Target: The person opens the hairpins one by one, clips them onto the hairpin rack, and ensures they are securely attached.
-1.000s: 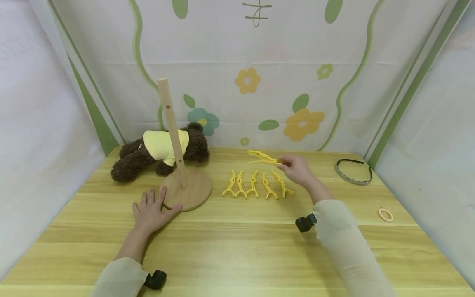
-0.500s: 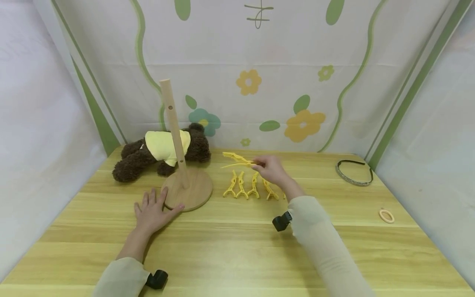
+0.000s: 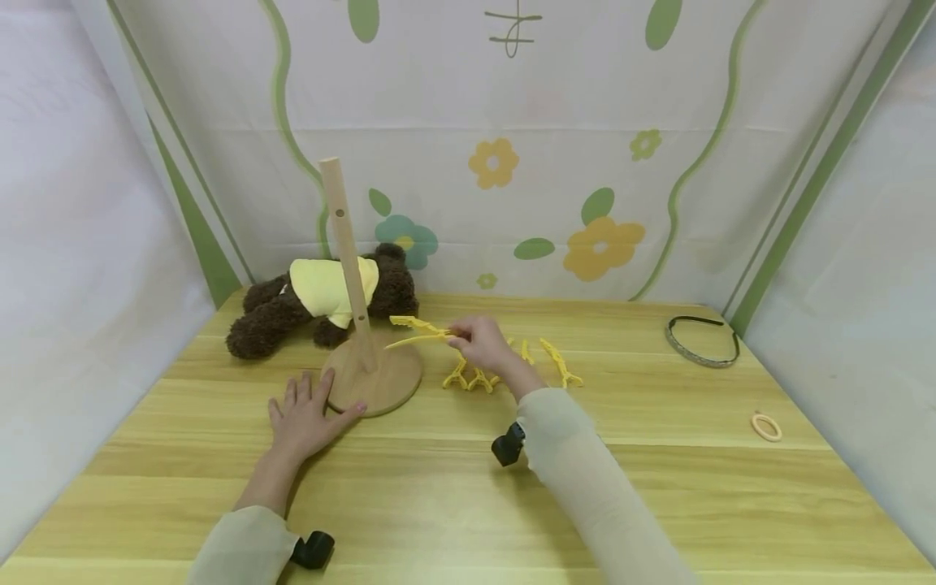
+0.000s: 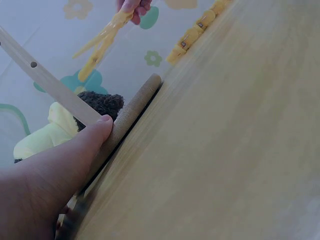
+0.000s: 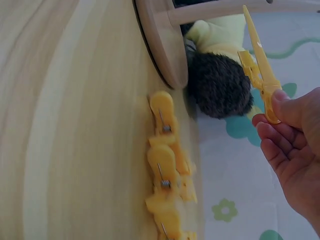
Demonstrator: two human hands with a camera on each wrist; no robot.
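Between thumb and fingers, my right hand (image 3: 483,345) pinches a yellow hair clip (image 3: 420,329) by its handle end. The clip's jaws are spread apart and point left, close to the wooden post (image 3: 347,252). That post rises from a round wooden base (image 3: 387,382) on the table. My left hand (image 3: 305,418) rests with spread fingers at the base's left front edge, the thumb lying on the rim. Several more yellow hair clips (image 3: 559,361) lie in a row below and beside my right hand, partly hidden by it. In the right wrist view the held clip (image 5: 262,65) stands clear of the table.
Behind the post a brown teddy bear in a yellow shirt (image 3: 314,288) lies on its side. A headband (image 3: 702,345) sits at the table's (image 3: 439,504) right rear, and a small pale ring (image 3: 765,426) is nearer the right edge. A printed cloth hangs behind.
My right hand has carried the spread hair clip leftward, from above the right end of the row to beside the post. My left hand stays on the base.
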